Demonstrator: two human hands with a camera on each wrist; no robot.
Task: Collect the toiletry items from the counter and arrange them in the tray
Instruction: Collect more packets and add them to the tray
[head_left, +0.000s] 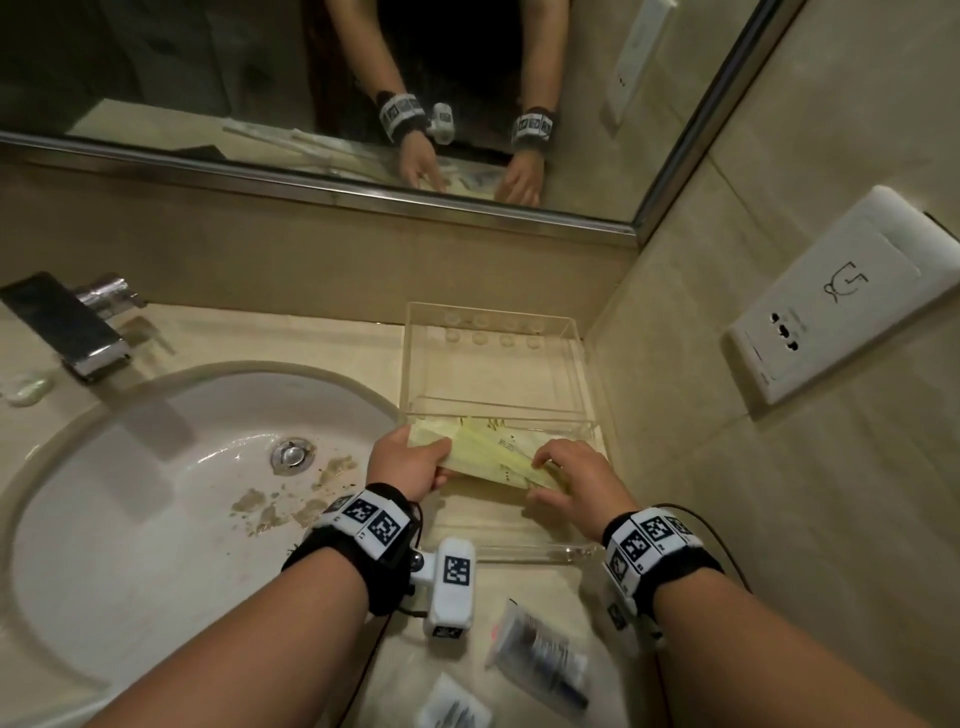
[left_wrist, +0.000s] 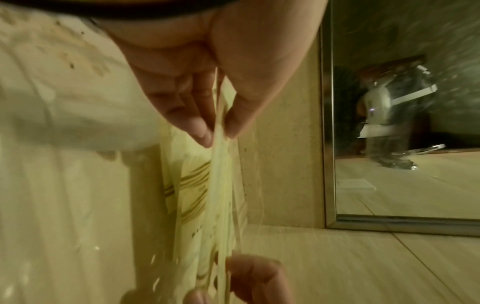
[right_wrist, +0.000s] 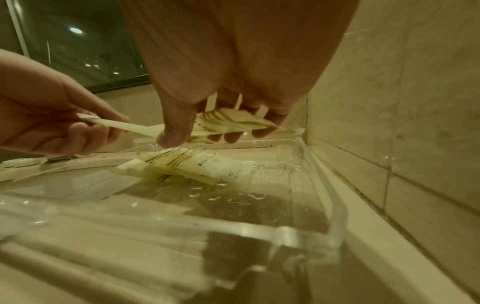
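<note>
A clear acrylic tray lies on the counter to the right of the sink, against the side wall. Over its middle I hold a fanned stack of pale yellow sachets. My left hand pinches the left end of the sachets between thumb and fingers. My right hand grips their right end with thumb in front and fingers behind. The tray's floor mirrors the sachets just below them. A clear-wrapped toiletry packet and a small white sachet lie on the counter near my wrists.
A second clear box stands behind the tray, by the mirror. The white sink basin with stains and a chrome faucet lies to the left. A wall socket plate is on the right wall.
</note>
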